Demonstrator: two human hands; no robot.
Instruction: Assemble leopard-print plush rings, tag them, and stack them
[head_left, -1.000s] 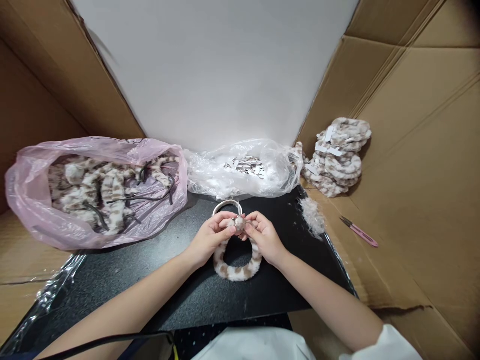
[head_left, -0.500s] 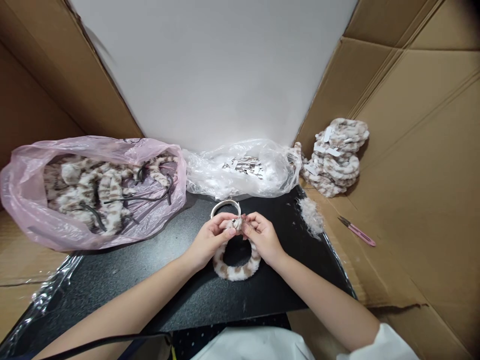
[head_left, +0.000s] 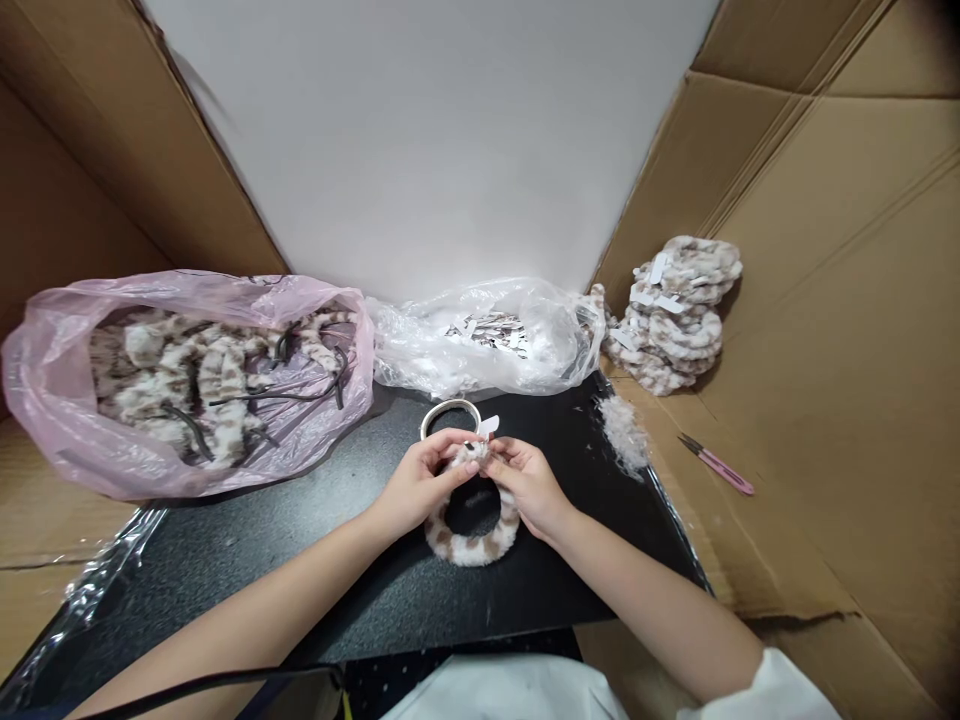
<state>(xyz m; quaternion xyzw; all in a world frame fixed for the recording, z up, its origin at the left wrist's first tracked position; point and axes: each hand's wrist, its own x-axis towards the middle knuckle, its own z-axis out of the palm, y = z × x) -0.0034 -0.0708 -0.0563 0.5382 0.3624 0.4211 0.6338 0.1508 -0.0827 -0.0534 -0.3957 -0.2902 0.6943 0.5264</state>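
A furry ring [head_left: 471, 548], white with brown spots, lies on the black table top, its far end pinched between both hands. My left hand [head_left: 426, 480] is closed on the left side of that end, thumb on top. On its right side my right hand [head_left: 529, 485] is closed too, fingertips touching the fur. A small white tag [head_left: 489, 426] sticks up between the fingertips. Just beyond my left fingers lies a roll of tape [head_left: 450, 405], partly hidden by them.
A pink bag [head_left: 67, 440] of furry pieces and dark cords lies left. A clear bag [head_left: 420, 350] of tags is behind. Right are stacked furry rings [head_left: 682, 335], plastic scraps [head_left: 624, 432] and pink snips [head_left: 724, 470]. Cardboard walls [head_left: 840, 300] rise at both sides.
The white tag now shows upright above my fingertips. The near part of the furry ring has shifted slightly left and toward me. Both hands stay on its far end.
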